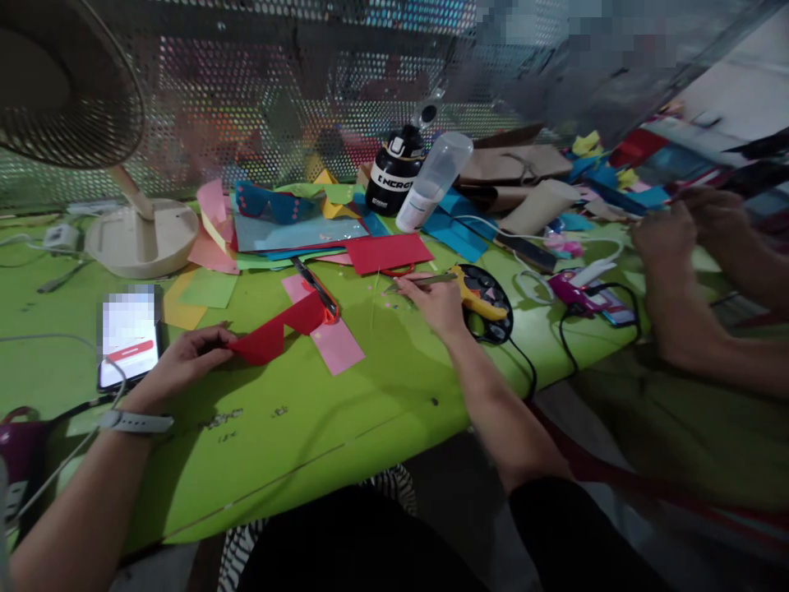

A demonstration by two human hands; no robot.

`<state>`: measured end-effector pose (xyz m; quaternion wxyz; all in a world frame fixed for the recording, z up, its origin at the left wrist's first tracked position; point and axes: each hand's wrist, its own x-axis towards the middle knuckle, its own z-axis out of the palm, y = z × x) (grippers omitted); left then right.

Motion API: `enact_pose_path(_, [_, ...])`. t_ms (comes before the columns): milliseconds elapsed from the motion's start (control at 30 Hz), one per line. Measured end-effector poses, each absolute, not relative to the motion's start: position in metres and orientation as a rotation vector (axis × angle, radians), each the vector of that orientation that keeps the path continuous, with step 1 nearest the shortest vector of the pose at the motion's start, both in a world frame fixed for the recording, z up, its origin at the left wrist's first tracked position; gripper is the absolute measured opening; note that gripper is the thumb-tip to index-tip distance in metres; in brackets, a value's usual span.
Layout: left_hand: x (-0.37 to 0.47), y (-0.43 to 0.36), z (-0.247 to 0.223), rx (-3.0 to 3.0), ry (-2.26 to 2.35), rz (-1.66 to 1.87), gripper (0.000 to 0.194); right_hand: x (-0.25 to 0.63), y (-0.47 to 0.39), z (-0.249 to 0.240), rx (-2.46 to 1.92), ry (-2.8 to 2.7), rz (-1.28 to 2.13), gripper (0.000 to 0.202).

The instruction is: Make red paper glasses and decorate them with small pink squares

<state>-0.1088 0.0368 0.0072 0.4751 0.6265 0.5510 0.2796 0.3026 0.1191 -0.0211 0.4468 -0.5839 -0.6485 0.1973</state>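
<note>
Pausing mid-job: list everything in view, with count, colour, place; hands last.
Table: 1, green, beneath
Perforated panel: 1, grey, behind
Fan: 1, beige, far left
Phone: 1, black, left
Paper cutout: 1, red, centre
Paper strip: 1, pink, centre
Orange-handled tool: 1, dark, centre
Flat sheet: 1, red, centre
Paper glasses: 1, blue, back left
Sports bottle: 1, black, back
Clear bottle: 1, translucent, back
Tube: 1, tan, back right
Tray: 1, black, right
Handled tool: 1, yellow, on tray
Devices: 2, purple, both sides
Other papers, clutter: uncounted, mixed, scattered
Slim tool: 1, grey, centre
Co-worker's hands: 2, far right
Left hand: 1, holding cutout
Right hand: 1, holding slim tool
</note>
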Motion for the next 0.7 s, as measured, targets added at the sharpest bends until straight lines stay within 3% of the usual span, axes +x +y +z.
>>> enact_pose_path(700, [-0.1102, 0.0367, 0.0024, 1.506, 1.364, 0.692, 0.025, 0.3045, 0.1216, -0.0212, -1.496, -1.603, 0.505, 0.032])
